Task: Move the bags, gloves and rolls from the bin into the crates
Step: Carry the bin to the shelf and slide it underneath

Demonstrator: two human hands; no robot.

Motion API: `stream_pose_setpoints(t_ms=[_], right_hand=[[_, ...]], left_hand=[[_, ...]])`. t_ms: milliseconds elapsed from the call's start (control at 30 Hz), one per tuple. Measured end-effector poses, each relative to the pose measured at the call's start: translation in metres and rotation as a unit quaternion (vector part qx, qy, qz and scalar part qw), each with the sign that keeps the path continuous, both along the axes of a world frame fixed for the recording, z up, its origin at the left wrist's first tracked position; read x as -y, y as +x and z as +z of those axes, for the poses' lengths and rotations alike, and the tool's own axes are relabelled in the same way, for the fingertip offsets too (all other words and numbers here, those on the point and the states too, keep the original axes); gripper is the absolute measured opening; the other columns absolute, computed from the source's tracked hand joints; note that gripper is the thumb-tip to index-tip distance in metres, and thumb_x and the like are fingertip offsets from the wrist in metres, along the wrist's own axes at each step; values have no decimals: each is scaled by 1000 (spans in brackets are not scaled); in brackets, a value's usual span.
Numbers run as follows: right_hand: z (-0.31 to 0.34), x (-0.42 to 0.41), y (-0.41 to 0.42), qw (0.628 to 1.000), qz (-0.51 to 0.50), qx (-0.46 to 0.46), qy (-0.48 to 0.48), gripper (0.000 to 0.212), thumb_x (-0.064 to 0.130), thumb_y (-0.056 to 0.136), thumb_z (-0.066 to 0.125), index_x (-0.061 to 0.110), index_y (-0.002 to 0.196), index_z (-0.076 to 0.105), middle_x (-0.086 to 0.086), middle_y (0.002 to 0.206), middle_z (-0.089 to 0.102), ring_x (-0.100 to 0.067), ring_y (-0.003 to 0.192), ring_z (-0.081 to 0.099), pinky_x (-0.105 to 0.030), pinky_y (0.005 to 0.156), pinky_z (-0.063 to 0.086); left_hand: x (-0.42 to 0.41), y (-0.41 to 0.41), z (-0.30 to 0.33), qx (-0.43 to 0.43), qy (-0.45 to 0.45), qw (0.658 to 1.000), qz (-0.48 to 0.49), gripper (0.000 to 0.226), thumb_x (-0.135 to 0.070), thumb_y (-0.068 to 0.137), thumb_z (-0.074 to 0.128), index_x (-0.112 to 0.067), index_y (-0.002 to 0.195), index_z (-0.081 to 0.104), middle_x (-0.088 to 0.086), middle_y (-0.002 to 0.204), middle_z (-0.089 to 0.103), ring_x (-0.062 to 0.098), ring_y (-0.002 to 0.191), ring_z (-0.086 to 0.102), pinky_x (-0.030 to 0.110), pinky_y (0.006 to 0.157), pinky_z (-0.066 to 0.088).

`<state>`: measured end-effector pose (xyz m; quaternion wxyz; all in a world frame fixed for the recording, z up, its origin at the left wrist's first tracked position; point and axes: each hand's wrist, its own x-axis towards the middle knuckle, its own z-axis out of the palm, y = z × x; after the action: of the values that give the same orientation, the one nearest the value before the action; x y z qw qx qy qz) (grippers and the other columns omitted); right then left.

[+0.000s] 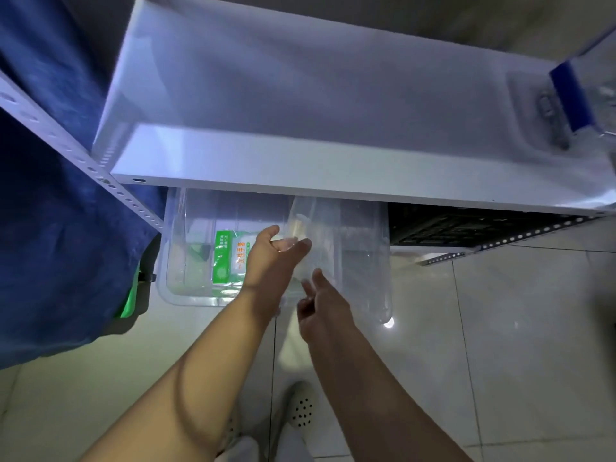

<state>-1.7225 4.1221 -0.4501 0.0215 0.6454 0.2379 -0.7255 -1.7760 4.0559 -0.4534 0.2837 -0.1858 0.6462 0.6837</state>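
Under the shelf (333, 191), left hand (270, 261) grips a clear bag (300, 228); right hand (320, 305) open.

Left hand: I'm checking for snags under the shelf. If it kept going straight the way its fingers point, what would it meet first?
Probably the clear crinkled plastic bag that the left hand already touches at its fingertips; beyond it is the white metal shelf's front edge. Depth is hard to judge here.

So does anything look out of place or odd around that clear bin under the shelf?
Nothing looks spilled or damaged. The clear bin sits partly pulled out from under the white shelf; a green-labelled packet lies flat inside. The left hand holds a clear bag.
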Motion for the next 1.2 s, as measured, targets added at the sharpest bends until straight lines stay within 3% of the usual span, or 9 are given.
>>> stream_pose_setpoints(t_ms=[167, 300, 433, 533, 633, 767, 867, 1000, 1200], right_hand=[[-2, 26, 23, 999, 42, 9, 20, 21, 19, 82, 71, 1, 89, 62, -9, 80, 65, -14, 62, 53, -21, 52, 47], [-15, 2, 48, 991, -71, 96, 67, 33, 30, 79, 74, 5, 76, 53, -7, 70, 53, -15, 58, 52, -17, 35, 45], [-36, -20, 64, 966, -53, 127, 219, 46, 26, 80, 72, 10, 117, 49, -6, 67, 50, -13, 51, 46, -24, 47, 41], [-46, -16, 59, 948, 38, 91, 302, 49, 22, 82, 70, 9, 125, 50, -6, 72, 57, -12, 50, 49, -20, 49, 42], [-54, -7, 48, 934, 117, 58, 333, 45, 25, 83, 68, 11, 123, 53, -11, 82, 63, -14, 55, 54, -16, 48, 47], [-58, 1, 36, 907, 168, 70, 379, 48, 31, 85, 66, 10, 126, 53, -15, 104, 64, -24, 86, 59, -32, 76, 47], [-63, 5, 34, 884, 197, 96, 413, 48, 34, 83, 68, 12, 124, 55, -16, 108, 60, -26, 89, 60, -27, 69, 42], [-71, 7, 34, 881, 171, 106, 428, 45, 30, 79, 71, 15, 119, 56, -13, 109, 55, -29, 88, 60, -24, 61, 43], [-84, 7, 34, 928, 109, 65, 349, 35, 17, 81, 68, 3, 111, 55, -7, 86, 63, -15, 66, 59, -21, 56, 46]], left_hand=[[26, 4, 3, 31, 35, 995, 89, 28, 10, 77, 62, -6, 99, 58, 10, 71, 61, 18, 56, 57, 24, 61, 53], [74, 14, -7, 66, 134, 976, 161, 22, 8, 83, 57, -9, 97, 61, 11, 82, 69, 16, 69, 70, 26, 73, 57], [127, 20, -19, 58, 146, 970, 185, 28, 6, 87, 51, -9, 109, 58, 6, 81, 75, 15, 78, 71, 23, 74, 57], [157, 19, -25, 46, 151, 967, 201, 31, 6, 88, 48, -4, 116, 56, 6, 83, 75, 14, 80, 70, 23, 74, 56], [178, 15, -30, 30, 111, 977, 177, 37, 3, 90, 49, -5, 126, 52, 14, 104, 68, 18, 90, 67, 28, 86, 54], [188, 10, -34, -9, -45, 993, 113, 38, -10, 89, 58, -8, 126, 53, 18, 123, 59, 30, 111, 56, 40, 105, 38], [187, 8, -40, -37, -123, 981, 143, 36, -14, 86, 62, -7, 121, 58, 6, 109, 61, 20, 98, 58, 29, 97, 41], [186, 8, -55, -47, -209, 970, 110, 34, -15, 84, 64, -9, 118, 61, 13, 112, 59, 22, 96, 59, 34, 94, 46], [181, 15, -68, 22, -96, 978, 183, 7, -3, 88, 55, -6, 93, 58, 8, 76, 53, 12, 64, 53, 30, 71, 51]])
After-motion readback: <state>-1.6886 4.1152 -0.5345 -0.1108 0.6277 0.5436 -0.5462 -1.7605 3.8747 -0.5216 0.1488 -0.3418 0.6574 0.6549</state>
